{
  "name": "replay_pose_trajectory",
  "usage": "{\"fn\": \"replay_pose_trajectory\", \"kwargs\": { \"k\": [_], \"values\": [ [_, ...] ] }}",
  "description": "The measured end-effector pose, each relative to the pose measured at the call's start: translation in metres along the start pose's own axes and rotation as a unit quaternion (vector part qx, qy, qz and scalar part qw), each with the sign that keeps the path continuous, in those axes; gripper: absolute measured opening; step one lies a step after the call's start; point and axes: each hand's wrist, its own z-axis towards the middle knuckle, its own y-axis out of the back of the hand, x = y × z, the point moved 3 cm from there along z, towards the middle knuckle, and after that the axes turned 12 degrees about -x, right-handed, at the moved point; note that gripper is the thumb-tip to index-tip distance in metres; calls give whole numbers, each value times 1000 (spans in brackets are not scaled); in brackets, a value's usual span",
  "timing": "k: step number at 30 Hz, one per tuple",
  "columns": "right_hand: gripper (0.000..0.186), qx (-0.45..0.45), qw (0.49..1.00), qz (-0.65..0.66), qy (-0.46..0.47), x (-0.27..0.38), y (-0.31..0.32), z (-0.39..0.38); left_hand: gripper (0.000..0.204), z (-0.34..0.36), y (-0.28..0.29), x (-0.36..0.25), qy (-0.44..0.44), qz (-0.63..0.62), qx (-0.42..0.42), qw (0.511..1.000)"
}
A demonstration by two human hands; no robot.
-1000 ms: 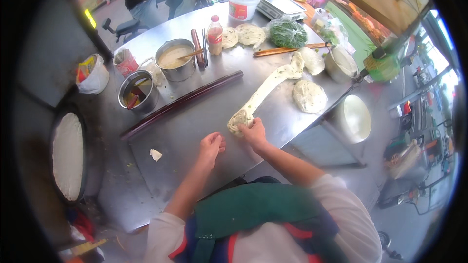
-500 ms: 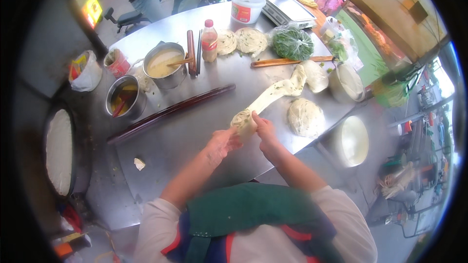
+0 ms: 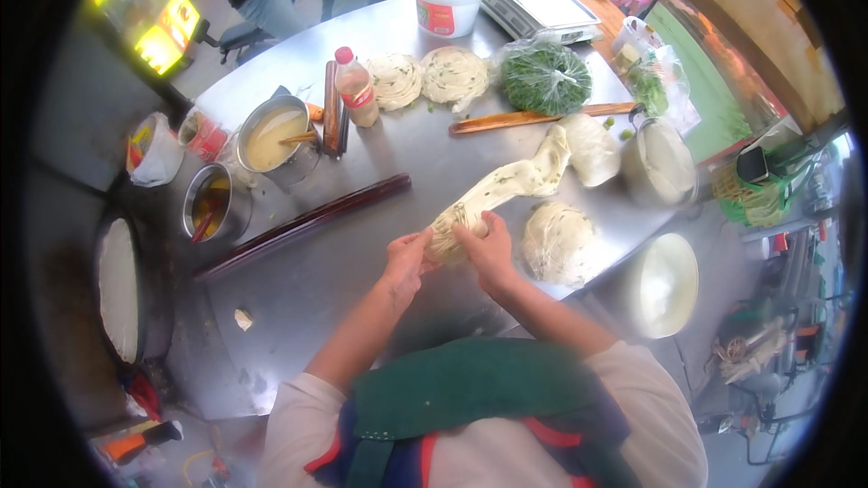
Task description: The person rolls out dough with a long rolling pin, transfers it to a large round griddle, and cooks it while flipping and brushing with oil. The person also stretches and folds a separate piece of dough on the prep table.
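Observation:
A long strip of dough (image 3: 511, 179) flecked with green runs across the steel table, its near end coiled into a roll between my hands. My left hand (image 3: 409, 258) is closed on the left side of that coil. With thumb and fingers, my right hand (image 3: 488, 248) grips the coil's right side. The strip's far end lies beside a pale dough lump (image 3: 592, 152). Just right of my right hand sits a round coiled dough piece (image 3: 561, 242) under clear plastic. A dark rolling pin (image 3: 307, 226) lies to the left of my hands.
Pots of batter (image 3: 273, 140) and oil (image 3: 215, 201) stand left, near a griddle (image 3: 119, 289). Behind are a bottle (image 3: 355, 90), coiled dough rounds (image 3: 455, 75), bagged greens (image 3: 546, 79), a wooden stick (image 3: 506, 120), a white tub (image 3: 449, 2) and a scale (image 3: 540, 2). A bowl (image 3: 669, 285) stands right.
My hands have shifted along the strip, and my right fingers now bend over the coiled end. The strip looks shorter and wider. The whole view has turned slightly.

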Motion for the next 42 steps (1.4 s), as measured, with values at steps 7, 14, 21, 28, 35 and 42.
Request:
{"fn": "replay_pose_trajectory", "kwargs": {
  "k": [7,14,21,28,35,42],
  "values": [
    [89,-68,997,25,-4,40,25,51,33,-36,-63,-29,8,-2,80,997],
    [88,-116,982,-101,106,-6,21,87,102,-35,-66,4,-619,379,-88,682],
    [54,11,996,71,-54,32,31,93,75,23,-120,-25,-677,257,-23,690],
    [38,101,963,195,-158,125,12,1,44,-66,-88,-120,-624,259,61,735],
    [57,338,895,166,-239,154,-57,-163,51,-210,70,-197,-661,336,90,665],
    [73,445,821,154,-323,66,-94,-193,44,-211,161,-134,-678,415,26,606]
  ]
}}
